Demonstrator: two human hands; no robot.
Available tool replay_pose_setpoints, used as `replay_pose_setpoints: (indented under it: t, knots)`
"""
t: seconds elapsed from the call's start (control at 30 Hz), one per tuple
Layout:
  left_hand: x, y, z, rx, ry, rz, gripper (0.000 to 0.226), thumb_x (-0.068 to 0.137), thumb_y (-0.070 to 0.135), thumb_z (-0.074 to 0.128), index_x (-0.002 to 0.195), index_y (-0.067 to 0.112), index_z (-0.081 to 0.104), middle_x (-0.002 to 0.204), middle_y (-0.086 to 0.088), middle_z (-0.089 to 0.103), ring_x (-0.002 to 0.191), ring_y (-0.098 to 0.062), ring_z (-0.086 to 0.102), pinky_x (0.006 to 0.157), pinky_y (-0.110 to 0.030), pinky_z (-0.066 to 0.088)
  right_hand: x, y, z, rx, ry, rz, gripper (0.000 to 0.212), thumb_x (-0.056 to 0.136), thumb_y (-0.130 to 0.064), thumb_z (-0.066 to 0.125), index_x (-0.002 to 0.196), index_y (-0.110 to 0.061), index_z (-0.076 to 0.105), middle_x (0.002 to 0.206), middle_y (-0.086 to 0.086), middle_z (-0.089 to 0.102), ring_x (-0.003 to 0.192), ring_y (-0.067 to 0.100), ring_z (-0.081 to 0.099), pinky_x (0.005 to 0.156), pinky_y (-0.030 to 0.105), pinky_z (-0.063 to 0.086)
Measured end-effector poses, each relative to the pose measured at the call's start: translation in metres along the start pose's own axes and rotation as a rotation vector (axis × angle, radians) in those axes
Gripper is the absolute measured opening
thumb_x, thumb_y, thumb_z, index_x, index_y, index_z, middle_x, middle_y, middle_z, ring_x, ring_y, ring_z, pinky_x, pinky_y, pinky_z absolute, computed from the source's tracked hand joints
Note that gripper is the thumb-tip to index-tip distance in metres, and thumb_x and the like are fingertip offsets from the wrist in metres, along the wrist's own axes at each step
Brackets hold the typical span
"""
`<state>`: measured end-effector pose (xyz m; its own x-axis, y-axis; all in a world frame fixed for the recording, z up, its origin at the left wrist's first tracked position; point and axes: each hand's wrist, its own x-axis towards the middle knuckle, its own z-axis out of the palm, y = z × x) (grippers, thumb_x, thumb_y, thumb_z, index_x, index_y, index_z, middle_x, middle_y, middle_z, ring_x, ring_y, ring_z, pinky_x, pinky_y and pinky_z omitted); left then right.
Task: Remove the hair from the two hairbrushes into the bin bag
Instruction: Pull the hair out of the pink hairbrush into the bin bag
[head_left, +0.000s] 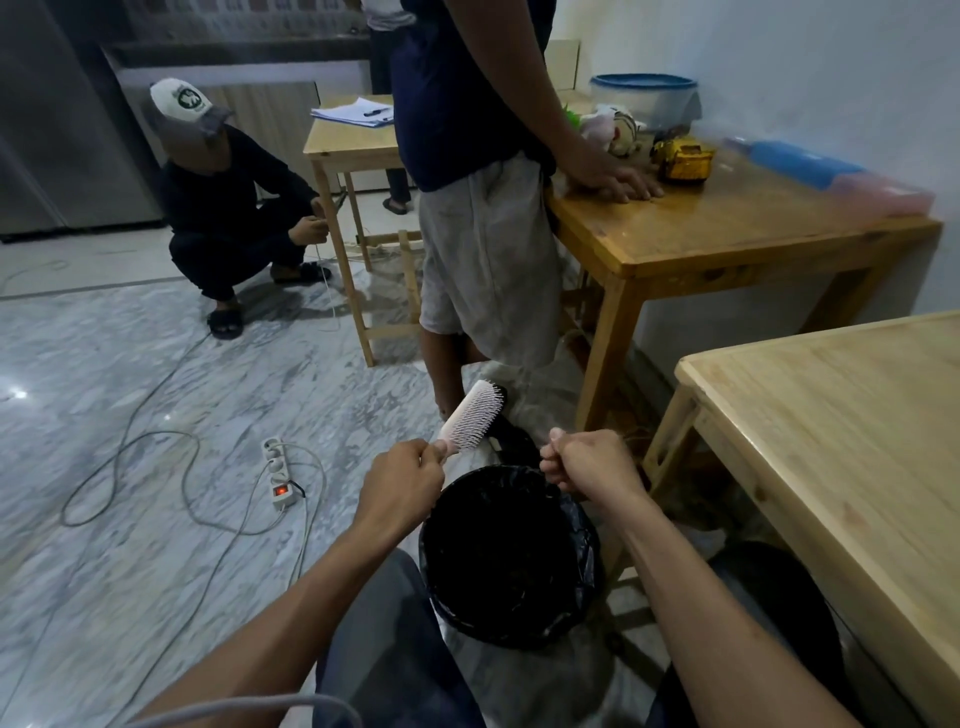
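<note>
Both fists closed: our left hand (402, 480) clamps the pink brush (471, 417) by its handle, bristles turned right; our right hand (587, 462) is pinched shut, whether on hair we cannot tell. We hold both over the near, black-lined bin (441, 571), likely so pluckings drop in. A dark shape behind the brush may be the second one. No legible writing.

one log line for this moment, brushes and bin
left hand: holds pink hairbrush by handle | right hand: closed, pinching over bin bag | black brush: behind pink one | hair: not discernible
</note>
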<state>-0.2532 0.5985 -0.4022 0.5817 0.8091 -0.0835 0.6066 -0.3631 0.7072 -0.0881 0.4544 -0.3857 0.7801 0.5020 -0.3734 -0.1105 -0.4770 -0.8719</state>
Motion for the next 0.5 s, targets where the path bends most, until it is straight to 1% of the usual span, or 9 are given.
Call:
replay_pose_setpoints:
  t: [0.07,0.1,0.13,0.17,0.2,0.23,0.33,0.43,0.5]
  knots:
    - [0.0,0.001,0.001,0.001,-0.033,0.007,0.041,0.1,0.04,0.042,0.082,0.011,0.065,0.062,-0.006,0.062,0.055,-0.033,0.061,0.063,-0.054,0.057,0.001,0.001,0.003,-0.142,-0.049,-0.024,0.059,0.106,-0.052,0.038,0.078,-0.021,0.08,0.095,0.001,0.075,0.097,0.02,0.066,0.095,0.036,0.048]
    - [-0.001,0.003,0.0,0.003,-0.046,0.013,0.042,0.099,0.041,0.04,0.082,0.012,0.065,0.064,-0.006,0.061,0.056,-0.031,0.058,0.064,-0.054,0.057,0.003,0.001,0.005,-0.166,-0.083,-0.023,0.062,0.104,-0.059,0.033,0.093,-0.021,0.081,0.11,0.002,0.073,0.11,0.022,0.064,0.103,0.04,0.045]
    - [-0.001,0.004,0.0,0.001,-0.059,0.016,0.043,0.098,0.042,0.038,0.084,0.012,0.065,0.065,-0.006,0.061,0.057,-0.029,0.056,0.064,-0.052,0.057,0.005,0.002,0.006,-0.164,-0.119,-0.012,0.065,0.102,-0.065,0.031,0.115,-0.02,0.075,0.126,0.004,0.068,0.121,0.024,0.061,0.109,0.043,0.043]
    - [-0.002,0.005,0.0,-0.006,-0.071,0.016,0.044,0.098,0.042,0.037,0.086,0.011,0.066,0.066,-0.006,0.061,0.057,-0.028,0.054,0.063,-0.049,0.055,0.006,0.002,0.008,-0.127,-0.158,-0.004,0.068,0.1,-0.068,0.032,0.134,-0.02,0.065,0.137,0.004,0.062,0.125,0.024,0.059,0.111,0.046,0.044]
    - [-0.003,0.007,-0.001,-0.02,-0.085,0.015,0.044,0.099,0.041,0.037,0.087,0.01,0.066,0.067,-0.006,0.06,0.056,-0.026,0.053,0.061,-0.046,0.053,0.006,0.001,0.008,-0.054,-0.197,0.001,0.067,0.099,-0.068,0.037,0.144,-0.021,0.055,0.141,0.004,0.059,0.123,0.023,0.062,0.109,0.047,0.048]
    - [-0.004,0.008,-0.001,-0.036,-0.102,0.015,0.042,0.101,0.039,0.038,0.087,0.009,0.065,0.067,-0.006,0.06,0.055,-0.024,0.052,0.059,-0.044,0.05,0.005,0.0,0.009,0.038,-0.234,0.01,0.063,0.1,-0.064,0.044,0.147,-0.023,0.05,0.139,0.005,0.059,0.118,0.022,0.065,0.105,0.045,0.052]
    - [-0.009,0.014,-0.002,-0.091,-0.144,0.028,0.034,0.104,0.033,0.041,0.085,0.013,0.06,0.065,-0.007,0.061,0.043,-0.018,0.052,0.046,-0.032,0.045,0.002,-0.005,0.011,0.265,-0.287,0.001,0.042,0.101,-0.037,0.061,0.139,-0.02,0.052,0.123,0.009,0.068,0.103,0.024,0.074,0.092,0.04,0.061]
    - [-0.015,0.017,-0.004,-0.127,-0.179,0.043,0.026,0.103,0.034,0.043,0.09,0.019,0.06,0.066,-0.007,0.063,0.04,-0.019,0.054,0.041,-0.027,0.043,0.006,-0.007,0.016,0.43,-0.151,-0.02,0.026,0.1,-0.004,0.061,0.126,-0.004,0.061,0.095,0.012,0.075,0.077,0.019,0.074,0.067,0.027,0.064]
    - [-0.016,0.017,-0.006,-0.113,-0.205,0.059,0.021,0.099,0.035,0.046,0.097,0.02,0.061,0.068,-0.004,0.064,0.043,-0.02,0.056,0.043,-0.029,0.045,0.009,-0.01,0.018,0.485,-0.089,0.01,0.026,0.098,0.002,0.058,0.123,0.001,0.063,0.087,0.013,0.071,0.068,0.017,0.068,0.056,0.024,0.062]
